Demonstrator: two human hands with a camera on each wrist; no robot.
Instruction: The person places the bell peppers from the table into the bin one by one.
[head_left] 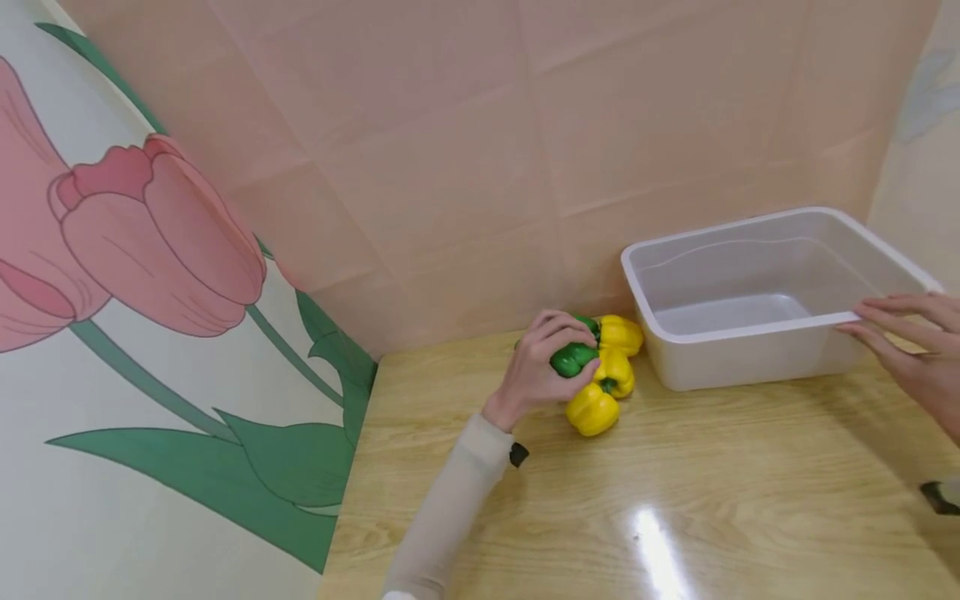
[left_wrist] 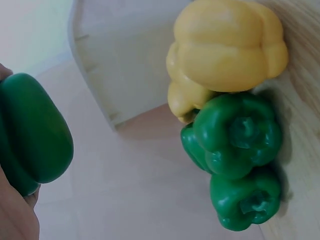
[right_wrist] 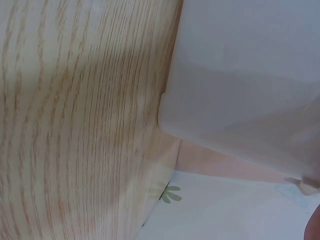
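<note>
My left hand (head_left: 536, 367) grips a green bell pepper (head_left: 573, 359), its fingers over the top and thumb along the near side. In the left wrist view this pepper (left_wrist: 37, 132) is raised apart from the others. Beside it on the table sit three yellow bell peppers (head_left: 592, 410), bunched together. More green bell peppers (left_wrist: 237, 135) show in the left wrist view, mostly hidden behind the hand in the head view. With fingers and thumb, my right hand (head_left: 918, 346) pinches the front right rim of a white plastic bin (head_left: 750, 360), which has nothing in it.
The bin stands on the wood-grain table (head_left: 712, 483), just right of the peppers. A pinkish sheet (head_left: 450, 167) covers the wall behind. On the left, a white wall carries a painted tulip (head_left: 157, 242). Light glares off the table's front.
</note>
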